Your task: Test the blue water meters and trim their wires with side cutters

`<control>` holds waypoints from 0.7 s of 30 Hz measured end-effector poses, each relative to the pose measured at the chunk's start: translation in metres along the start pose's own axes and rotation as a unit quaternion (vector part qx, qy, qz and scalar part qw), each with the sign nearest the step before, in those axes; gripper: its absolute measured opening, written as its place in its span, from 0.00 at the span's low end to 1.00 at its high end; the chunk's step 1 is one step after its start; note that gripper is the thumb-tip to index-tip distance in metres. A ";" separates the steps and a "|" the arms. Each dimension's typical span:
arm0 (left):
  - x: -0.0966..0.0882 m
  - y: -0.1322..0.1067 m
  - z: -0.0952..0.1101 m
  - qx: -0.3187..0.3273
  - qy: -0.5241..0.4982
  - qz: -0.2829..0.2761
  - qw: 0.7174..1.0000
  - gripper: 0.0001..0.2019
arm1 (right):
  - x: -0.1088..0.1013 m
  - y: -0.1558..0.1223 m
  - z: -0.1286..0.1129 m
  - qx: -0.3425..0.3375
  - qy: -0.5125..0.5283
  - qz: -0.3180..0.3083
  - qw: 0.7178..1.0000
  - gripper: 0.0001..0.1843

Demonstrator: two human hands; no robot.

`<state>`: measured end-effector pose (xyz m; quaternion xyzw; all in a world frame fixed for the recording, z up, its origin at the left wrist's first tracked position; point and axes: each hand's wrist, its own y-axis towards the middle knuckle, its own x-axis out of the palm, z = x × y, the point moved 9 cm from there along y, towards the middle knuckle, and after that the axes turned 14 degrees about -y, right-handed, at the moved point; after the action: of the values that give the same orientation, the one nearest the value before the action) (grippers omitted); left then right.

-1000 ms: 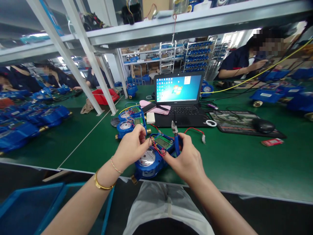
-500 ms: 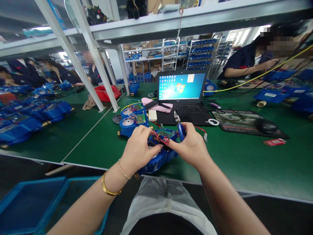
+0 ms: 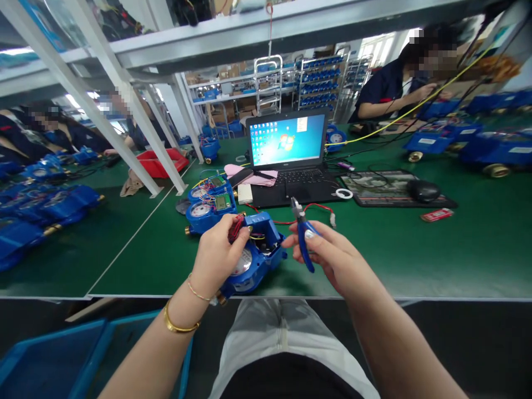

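In front of me on the bench lies a blue water meter [image 3: 262, 269], its square electronics compartment open, with some wires inside. My left hand [image 3: 218, 252] is closed at the meter's upper left, thumb and fingers pinching a bundle of red and dark wires [image 3: 235, 228]. That hand covers part of the round dial [image 3: 244, 262]. My right hand [image 3: 334, 252] is off the meter's right side, wrapped round blue-handled wire cutters [image 3: 306, 244] whose jaws point up. A red cable with a white connector [image 3: 332, 220] lies behind them.
Two blue meters with displays [image 3: 210, 213] stand at the back left. Beyond are a laptop [image 3: 286, 145], a tape roll [image 3: 344, 194], a mouse [image 3: 423, 190] and a red-and-white packet [image 3: 436, 215]. Co-workers sit across the bench among more meters. Blue crates [image 3: 100, 346] are below left.
My right hand has drawn away from the meter to the right with the cutters. The wires, earlier between both hands, are now in my left hand alone. The view has shifted right.
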<state>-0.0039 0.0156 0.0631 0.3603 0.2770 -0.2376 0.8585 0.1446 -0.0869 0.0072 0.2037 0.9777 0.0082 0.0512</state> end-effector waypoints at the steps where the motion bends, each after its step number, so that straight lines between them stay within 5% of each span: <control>1: 0.000 0.000 -0.001 -0.006 -0.002 0.005 1.000 0.09 | 0.005 -0.007 0.004 0.018 0.038 -0.033 0.999 0.24; 10: -0.003 0.000 -0.004 -0.032 -0.001 0.049 0.998 0.11 | 0.058 -0.032 0.022 0.132 0.184 -0.208 0.952 0.25; 21: -0.005 0.001 -0.006 -0.049 0.011 0.064 0.997 0.13 | 0.067 -0.018 0.027 0.152 0.215 -0.225 0.938 0.21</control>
<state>-0.0087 0.0214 0.0632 0.3373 0.2737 -0.1644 0.8856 0.0794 -0.0769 -0.0266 -0.0225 0.9752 -0.1081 -0.1916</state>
